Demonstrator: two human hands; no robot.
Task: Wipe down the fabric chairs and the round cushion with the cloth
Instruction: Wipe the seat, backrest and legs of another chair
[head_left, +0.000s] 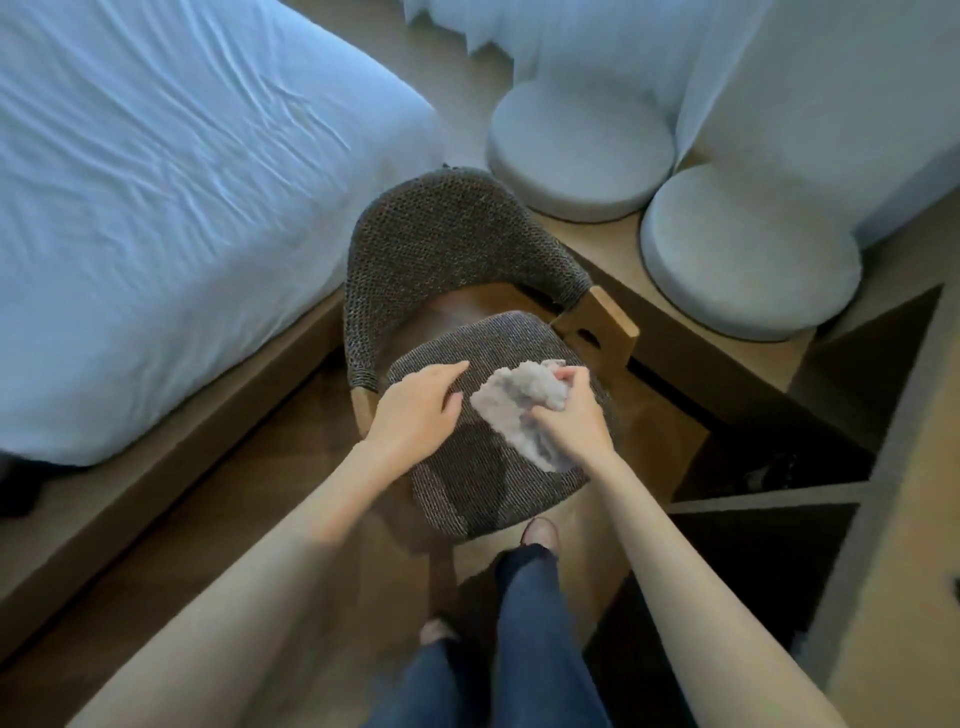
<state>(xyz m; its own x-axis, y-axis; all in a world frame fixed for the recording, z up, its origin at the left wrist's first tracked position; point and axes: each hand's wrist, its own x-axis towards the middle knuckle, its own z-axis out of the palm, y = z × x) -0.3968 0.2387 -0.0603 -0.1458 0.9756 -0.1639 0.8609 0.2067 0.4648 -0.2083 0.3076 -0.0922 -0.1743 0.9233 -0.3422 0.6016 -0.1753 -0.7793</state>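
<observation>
- Wiping the seat (483, 499) of the woven fabric chair (363, 291) was the step in hand: the person stood over it, with the white cloth (511, 415) bunched on the right half of the seat
- The right hand (569, 415) gripped the cloth, fingers curled into its far end, while the rest of it trailed back beside the wrist and touched the fabric
- The left hand (421, 410) held nothing; it rested palm-down on the left part of the seat with fingers fairly straight, just beside the cloth, seemingly steadying the chair
- The curved backrest (457, 228) rose beyond both hands, apart from the cloth; whether it had been wiped could not be told
- The nearer round cushion (748, 254) and the farther round cushion (579, 150) lay on a low wooden platform (613, 244) behind the chair, well apart from the cloth, so that part of the task looked not yet started
- No second chair was in view; a bed (156, 208) lay to the left
- The next move likely called for a firm sweep across the seat with the left hand bracing — then a reach up to the backrest
- Spreading the bunched cloth flatter would probably cover more of the coarse weave, which might snag loose folds
</observation>
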